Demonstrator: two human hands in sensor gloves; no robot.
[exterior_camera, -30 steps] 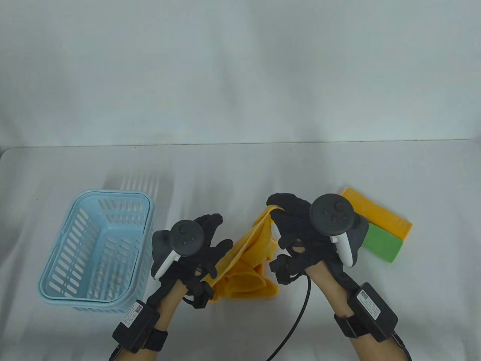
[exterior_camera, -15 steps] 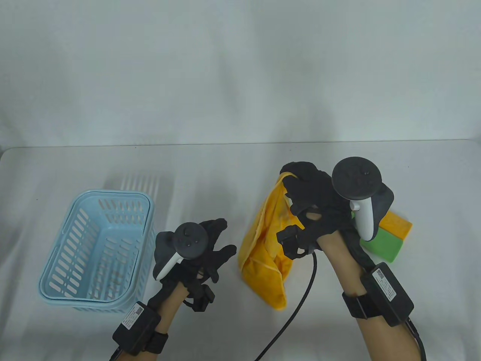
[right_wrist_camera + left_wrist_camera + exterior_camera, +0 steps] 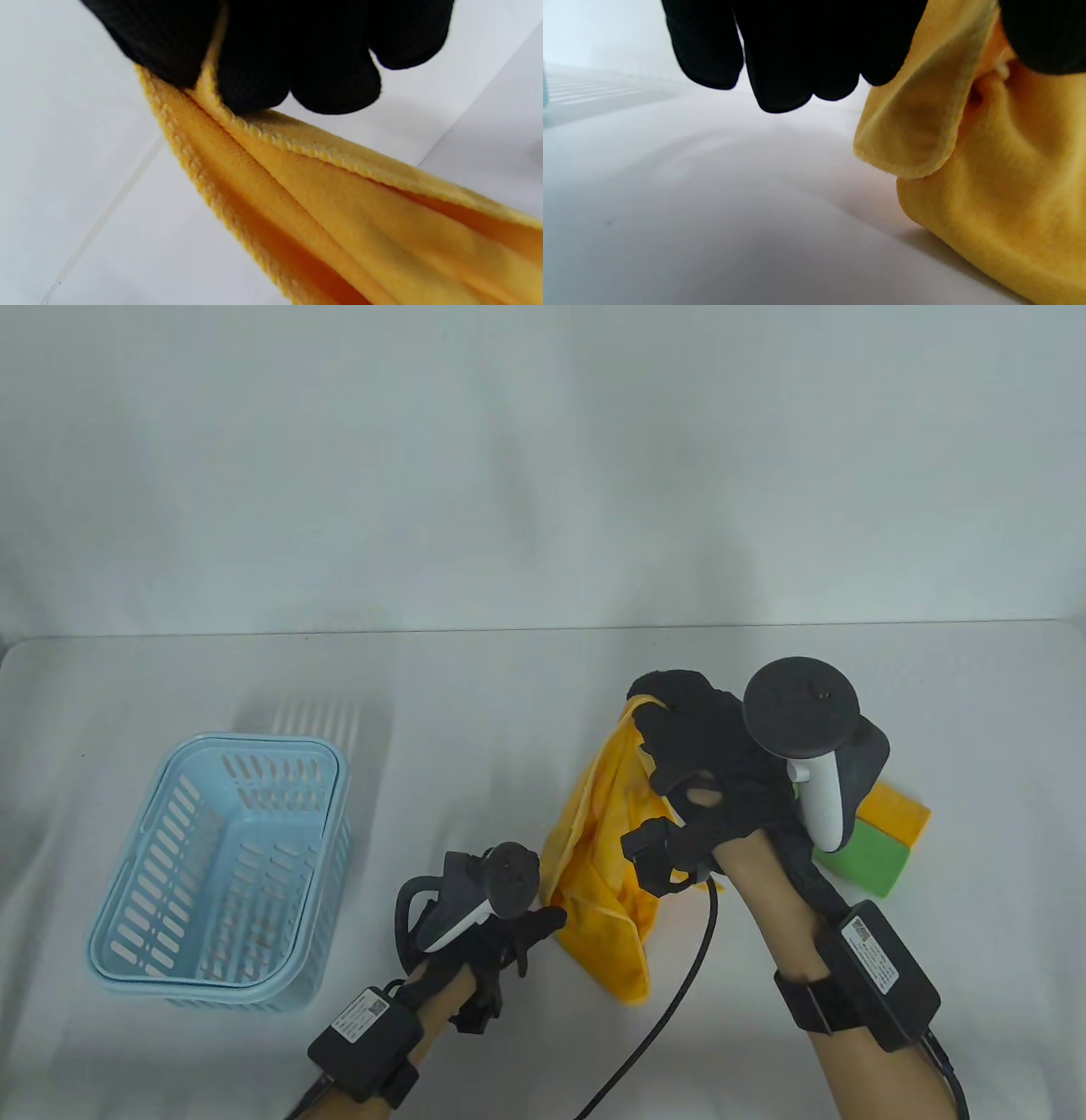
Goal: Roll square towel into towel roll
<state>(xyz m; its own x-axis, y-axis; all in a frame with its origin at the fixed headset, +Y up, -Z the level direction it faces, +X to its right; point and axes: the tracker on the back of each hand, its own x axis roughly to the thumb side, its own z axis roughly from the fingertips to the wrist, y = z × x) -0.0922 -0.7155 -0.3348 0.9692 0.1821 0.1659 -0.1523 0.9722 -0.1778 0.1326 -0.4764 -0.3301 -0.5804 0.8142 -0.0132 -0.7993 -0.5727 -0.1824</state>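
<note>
Fingers of our right hand (image 3: 704, 755) pinch the yellow towel (image 3: 607, 848) by its top edge; our left hand (image 3: 517, 929) pinches its lower corner near the tabletop (image 3: 475, 704).

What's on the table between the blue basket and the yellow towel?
Only the left hand, pinching the yellow towel; beside the blue basket, bare table, per the table view.

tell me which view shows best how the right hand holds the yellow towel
The right wrist view: the right hand visibly pinches the yellow towel at its hemmed edge. The table view shows the towel hanging from it; the left wrist view shows only the towel's lower folds.
</note>
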